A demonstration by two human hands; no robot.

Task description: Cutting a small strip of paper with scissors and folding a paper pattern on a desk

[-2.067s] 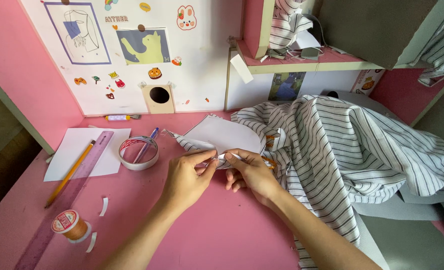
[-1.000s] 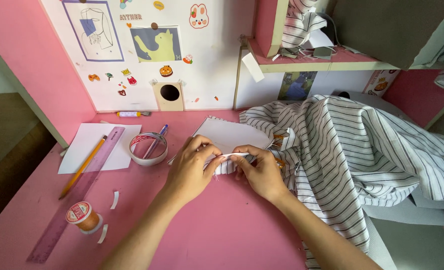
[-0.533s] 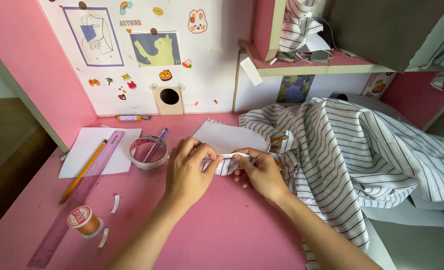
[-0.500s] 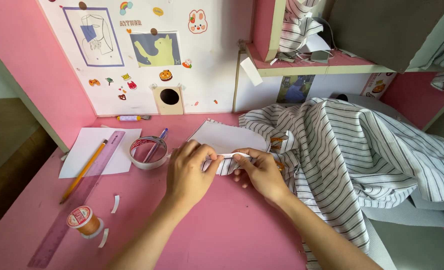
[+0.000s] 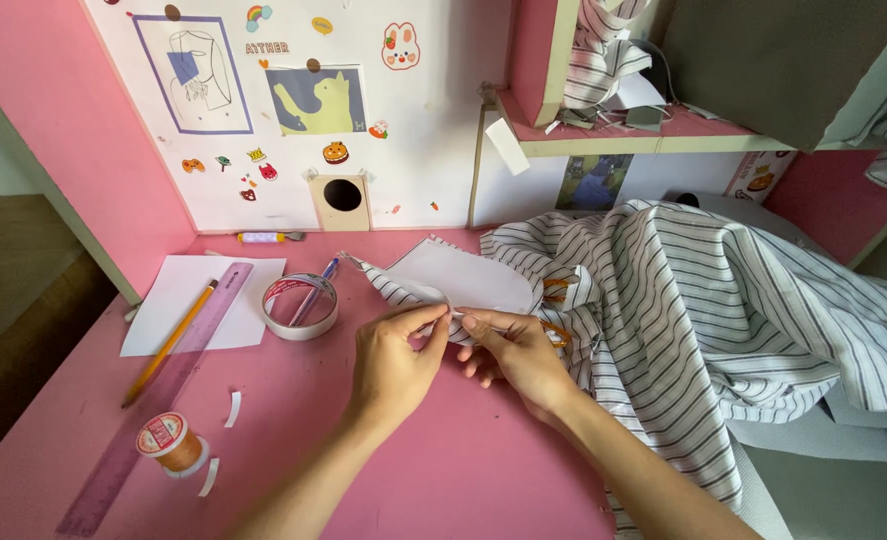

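Your paper piece [image 5: 469, 280] lies on the striped cloth [image 5: 684, 300] mid-worktop, long axis running left-right. Both hands meet at its near edge: left hand [image 5: 392, 362] and right hand [image 5: 514, 352] each pinching it, fingertips nearly touching. Tape roll [image 5: 302, 306] sits just left.

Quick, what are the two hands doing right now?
Left hand: fingers pinched shut on the small white strip.
Right hand: fingers pinched on the same strip, over the striped fabric.
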